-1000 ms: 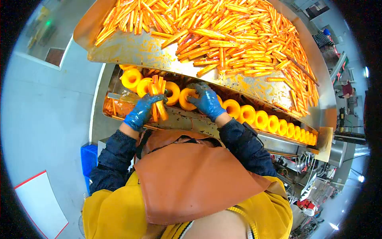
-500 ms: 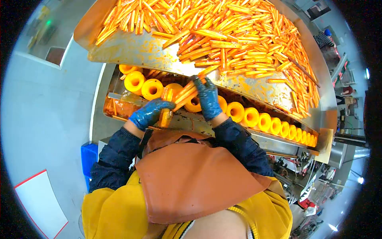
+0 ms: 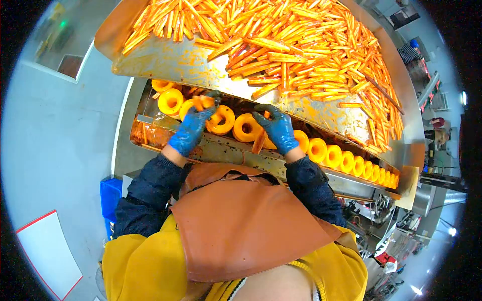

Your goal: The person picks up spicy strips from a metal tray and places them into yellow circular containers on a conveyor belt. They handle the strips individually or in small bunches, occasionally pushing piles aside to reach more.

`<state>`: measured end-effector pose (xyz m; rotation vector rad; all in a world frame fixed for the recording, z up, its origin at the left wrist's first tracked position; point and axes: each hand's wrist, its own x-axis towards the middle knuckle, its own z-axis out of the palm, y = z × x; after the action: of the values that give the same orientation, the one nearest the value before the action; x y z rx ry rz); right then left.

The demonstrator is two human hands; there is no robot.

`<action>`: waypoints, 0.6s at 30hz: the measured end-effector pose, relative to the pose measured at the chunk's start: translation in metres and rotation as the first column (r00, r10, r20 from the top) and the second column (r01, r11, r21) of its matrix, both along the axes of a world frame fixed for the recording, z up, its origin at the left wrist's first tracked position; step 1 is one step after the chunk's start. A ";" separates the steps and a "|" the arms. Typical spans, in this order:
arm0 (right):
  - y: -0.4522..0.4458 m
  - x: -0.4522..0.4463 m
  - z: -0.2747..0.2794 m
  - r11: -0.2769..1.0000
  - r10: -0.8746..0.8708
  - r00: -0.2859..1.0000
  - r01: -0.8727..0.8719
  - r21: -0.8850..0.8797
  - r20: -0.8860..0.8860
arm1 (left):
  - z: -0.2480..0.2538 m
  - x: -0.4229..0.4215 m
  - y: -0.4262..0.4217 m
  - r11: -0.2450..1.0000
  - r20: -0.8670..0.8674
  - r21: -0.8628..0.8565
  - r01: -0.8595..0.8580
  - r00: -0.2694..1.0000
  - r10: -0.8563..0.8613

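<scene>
My left hand (image 3: 191,129), in a blue glove, is closed around several short orange sticks (image 3: 203,103) above the left part of a row of yellow-orange hollow cylinders (image 3: 246,127). Its fingers are slightly blurred. My right hand (image 3: 279,129), gloved too, is over the same row, further right. An orange stick (image 3: 259,142) slants down from its thumb, and a bit of orange shows between the fingertips; the thumb covers the part between. Beyond both hands, a heap of glossy, sauce-coated orange sticks (image 3: 311,55) lies on a metal tray (image 3: 165,62).
The cylinders sit in a long metal trough (image 3: 226,150) that runs toward the right. A thin dark rod (image 3: 384,93) rests on the heap. A blue bin (image 3: 111,198) stands on the floor at left. People (image 3: 414,50) and machinery are in the far right background.
My hands have moved apart, left hand up and left with sticks, right hand down and right. The long sticks that spanned both hands are no longer between them.
</scene>
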<state>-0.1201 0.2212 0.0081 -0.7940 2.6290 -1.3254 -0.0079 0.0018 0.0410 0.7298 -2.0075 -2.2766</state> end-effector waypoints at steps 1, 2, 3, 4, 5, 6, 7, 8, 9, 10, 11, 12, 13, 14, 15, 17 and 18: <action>0.004 -0.002 0.001 1.000 0.004 1.000 -0.004 0.001 -0.001 | -0.012 -0.001 0.000 1.000 -0.001 0.001 -0.004 1.000 0.004; 0.010 -0.003 0.004 1.000 -0.013 0.999 0.014 -0.010 0.032 | -0.035 -0.002 0.001 0.997 -0.077 -0.036 0.061 0.995 -0.064; 0.012 -0.002 0.013 0.999 -0.032 0.997 0.034 -0.022 0.067 | -0.048 -0.003 0.002 0.989 -0.150 -0.079 0.124 0.979 -0.135; 0.014 0.002 0.026 0.996 -0.086 0.993 0.088 -0.024 0.080 | -0.040 -0.002 0.004 0.995 -0.100 -0.061 0.081 0.991 -0.087; 0.014 0.002 0.033 0.995 -0.091 0.993 0.093 -0.023 0.081 | -0.039 -0.003 0.007 0.995 -0.100 -0.060 0.086 0.991 -0.091; 0.014 0.003 0.039 0.994 -0.078 0.994 0.083 -0.069 0.074 | -0.038 -0.005 0.010 0.992 -0.146 -0.056 0.112 0.982 -0.119; 0.013 0.005 0.040 0.991 -0.064 0.996 0.072 -0.116 0.067 | -0.037 -0.006 0.013 0.989 -0.192 -0.055 0.138 0.970 -0.146; 0.009 0.008 0.039 0.990 0.084 0.995 -0.089 -0.105 -0.046 | -0.040 -0.008 0.029 0.989 -0.177 -0.024 0.147 0.973 -0.149; 0.000 0.014 0.043 0.986 0.104 0.995 -0.102 -0.135 0.005 | -0.037 -0.009 0.037 0.989 -0.178 -0.027 0.148 0.972 -0.151; -0.010 0.022 0.046 0.974 0.154 0.988 -0.146 -0.173 0.032 | -0.033 -0.009 0.043 0.918 -0.189 -0.130 0.375 0.899 -0.394; -0.018 0.031 0.050 0.959 0.205 0.977 -0.189 -0.213 0.057 | -0.030 -0.007 0.047 0.786 -0.174 -0.232 0.573 0.770 -0.613; -0.022 0.036 0.056 0.950 0.206 0.965 -0.158 -0.268 0.160 | -0.028 -0.003 0.051 0.832 -0.201 -0.151 0.534 0.807 -0.555; -0.023 0.035 0.057 0.949 0.206 0.966 -0.158 -0.271 0.158 | -0.025 -0.003 0.048 0.831 -0.201 -0.154 0.534 0.807 -0.555; -0.025 0.032 0.057 0.948 0.147 0.979 -0.097 -0.303 0.145 | -0.021 -0.002 0.042 0.885 -0.012 -0.101 0.455 0.889 -0.459; -0.026 0.029 0.057 0.941 0.086 0.987 -0.037 -0.335 0.134 | -0.013 -0.001 0.035 0.930 0.182 -0.066 0.362 0.921 -0.345; -0.027 0.020 0.057 0.942 -0.062 0.996 0.078 -0.326 0.060 | -0.018 0.007 0.011 0.961 0.025 -0.272 0.054 0.999 -0.049; -0.031 0.014 0.051 0.924 -0.073 0.997 0.075 -0.376 0.020 | -0.022 0.007 -0.004 0.984 -0.014 -0.172 -0.050 0.999 0.048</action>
<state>-0.1062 0.1898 0.0596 -0.7323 2.4512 -1.8869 -0.0012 -0.0023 0.0194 0.7437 -2.1232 -2.0434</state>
